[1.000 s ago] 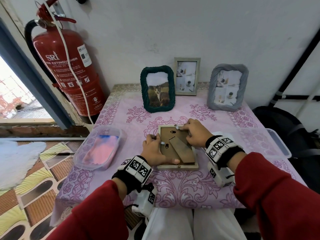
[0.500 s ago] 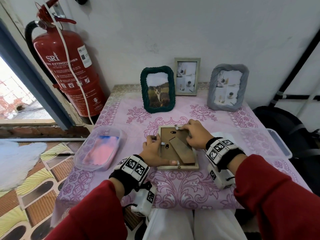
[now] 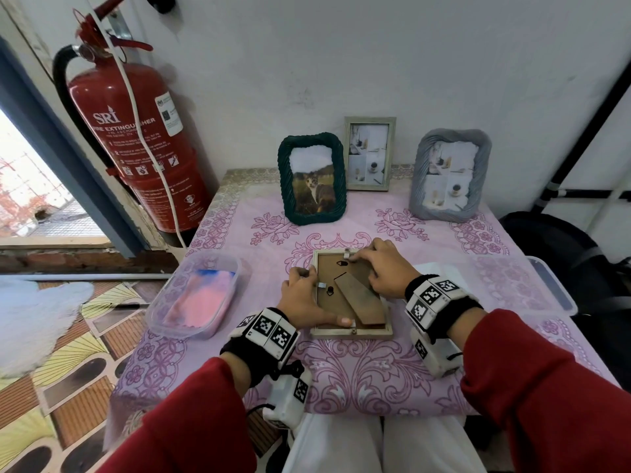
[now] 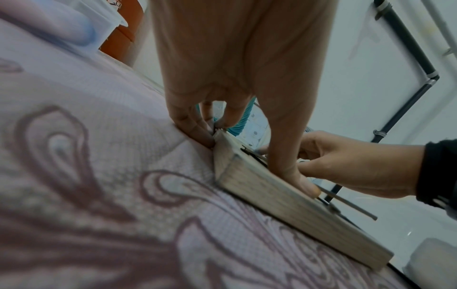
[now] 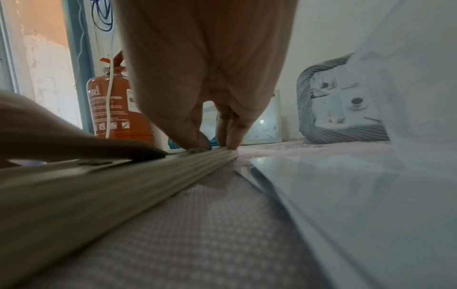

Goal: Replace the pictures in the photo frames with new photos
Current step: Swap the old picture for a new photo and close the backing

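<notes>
Head view: both hands on a face-down frame

Left hand holds the wooden frame's left edge, fingers curled at it, thumb flat across the backing board. Frame lies mid-bench on the bench, nearer the front edge. Right hand pinches a metal tab at its far edge.

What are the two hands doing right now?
Left hand: curled on the left edge of the face-down photo frame, thumb pressing its backing.
Right hand: fingers curled, working a small clip at the frame's top.
</notes>
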Demonstrator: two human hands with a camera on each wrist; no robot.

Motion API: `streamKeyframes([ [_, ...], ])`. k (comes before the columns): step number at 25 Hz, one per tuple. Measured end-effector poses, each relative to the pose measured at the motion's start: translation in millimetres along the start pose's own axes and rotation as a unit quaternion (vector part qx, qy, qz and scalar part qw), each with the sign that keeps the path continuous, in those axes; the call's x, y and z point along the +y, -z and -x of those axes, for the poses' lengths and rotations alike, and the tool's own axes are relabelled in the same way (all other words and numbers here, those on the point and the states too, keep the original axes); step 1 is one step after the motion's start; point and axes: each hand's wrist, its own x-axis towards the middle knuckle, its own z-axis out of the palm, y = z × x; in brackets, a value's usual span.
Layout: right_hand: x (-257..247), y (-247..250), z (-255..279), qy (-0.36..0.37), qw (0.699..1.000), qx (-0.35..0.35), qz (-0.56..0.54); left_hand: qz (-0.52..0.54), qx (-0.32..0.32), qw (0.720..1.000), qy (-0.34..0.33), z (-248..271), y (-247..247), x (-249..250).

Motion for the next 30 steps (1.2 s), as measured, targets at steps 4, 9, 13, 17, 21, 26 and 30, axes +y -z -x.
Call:
streamKeyframes([
  [4,0,-1,2,0.001,1.0,0.002,0.001,0.022,-0.018,0.999,-0.015,2,4,-2],
  [9,2,6,2,0.0,1.0,-0.011,-0.012,0.124,0.019,0.992,0.026,4,13,-11],
  [13,1,9,7,-0.002,0.997,-0.022,-0.069,0.104,0.047,0.993,0.031,11,7,-11],
  [17,-2,6,14,-0.006,0.994,-0.03,-0.109,0.364,0.009,0.931,0.024,19,8,1],
  [21,-10,14,19,-0.02,0.99,0.063,-0.127,0.474,0.031,0.88,-0.019,32,15,15],
  [26,-36,43,26,0.008,0.929,0.18,-0.323,0.472,0.09,0.868,-0.126,43,29,43],
  [30,-54,70,33,0.016,0.875,0.21,-0.436,0.412,0.123,0.882,-0.195,48,36,62],
])
